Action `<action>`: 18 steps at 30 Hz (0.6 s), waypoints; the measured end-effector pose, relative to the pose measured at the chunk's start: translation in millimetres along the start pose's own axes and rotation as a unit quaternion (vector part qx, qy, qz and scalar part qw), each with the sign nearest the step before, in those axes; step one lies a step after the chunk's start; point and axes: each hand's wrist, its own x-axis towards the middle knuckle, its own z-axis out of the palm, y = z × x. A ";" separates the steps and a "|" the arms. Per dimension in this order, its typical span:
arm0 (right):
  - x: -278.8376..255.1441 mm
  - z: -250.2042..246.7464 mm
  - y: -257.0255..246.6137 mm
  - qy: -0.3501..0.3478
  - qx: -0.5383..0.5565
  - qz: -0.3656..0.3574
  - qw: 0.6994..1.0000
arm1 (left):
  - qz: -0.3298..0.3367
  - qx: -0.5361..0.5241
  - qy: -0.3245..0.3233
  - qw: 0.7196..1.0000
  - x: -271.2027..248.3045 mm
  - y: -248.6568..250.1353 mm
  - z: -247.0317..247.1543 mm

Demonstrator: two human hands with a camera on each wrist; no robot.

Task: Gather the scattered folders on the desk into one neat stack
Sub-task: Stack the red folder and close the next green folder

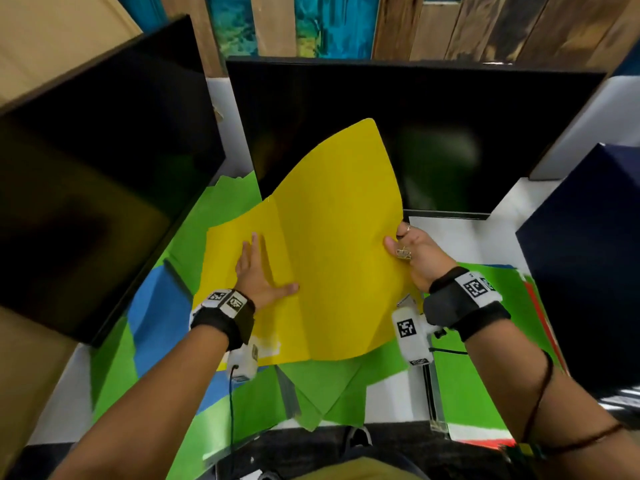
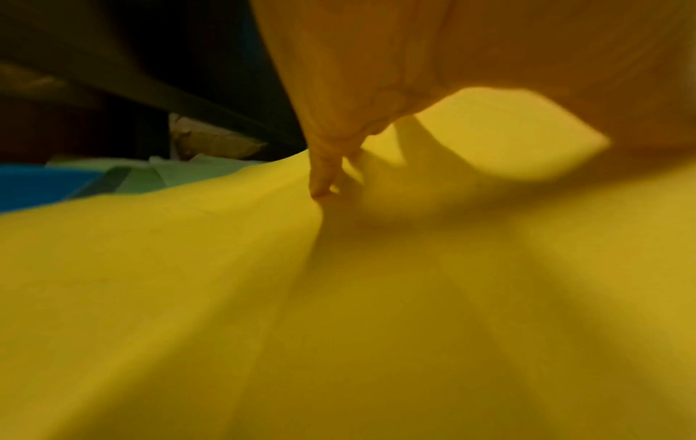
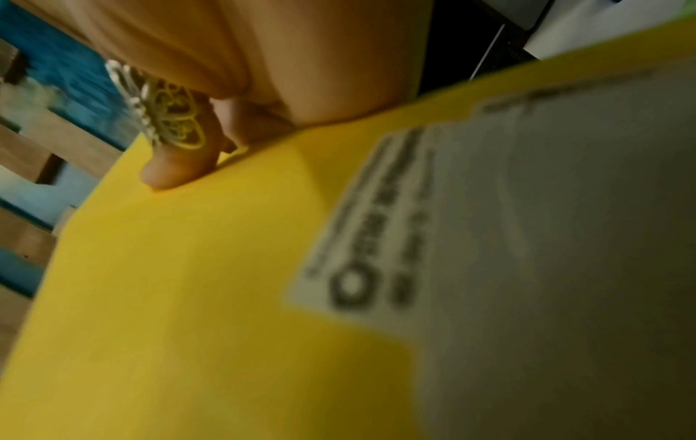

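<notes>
A yellow folder (image 1: 329, 244) lies half open over green folders (image 1: 322, 386) and a blue folder (image 1: 156, 320) on the white desk. My left hand (image 1: 258, 271) presses flat on its left leaf, fingers straight. My right hand (image 1: 412, 251) pinches the edge of the raised right leaf, which curves up in front of the monitor. In the left wrist view straight fingers (image 2: 324, 178) touch the yellow folder (image 2: 263, 297). In the right wrist view my thumb (image 3: 177, 169) presses the yellow folder (image 3: 188, 282), which bears a white label (image 3: 376, 238).
Two dark monitors (image 1: 433, 133) (image 1: 97, 188) stand behind and to the left. A dark blue box (image 1: 588, 258) stands at the right. More folders, green over red (image 1: 491, 386), lie under my right forearm. A strip of white desk (image 1: 460, 233) shows by the monitor's base.
</notes>
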 end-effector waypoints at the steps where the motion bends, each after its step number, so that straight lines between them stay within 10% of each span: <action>1: 0.4 -2.9 -0.6 -0.009 0.029 -0.003 1.000 | 0.002 -0.089 0.035 0.995 4.8 5.3 -6.1; 4: 3.3 -14.6 3.6 -0.037 0.100 -0.013 0.994 | 0.012 -0.296 0.114 0.948 19.3 29.0 -33.6; 8: 2.3 -26.7 4.7 -0.063 0.150 -0.031 0.986 | 0.085 -0.289 0.162 0.940 27.6 55.5 -69.5; 18: 12.1 -28.8 26.1 0.034 0.113 0.036 0.992 | 0.107 -0.305 0.001 0.946 12.3 106.6 -87.0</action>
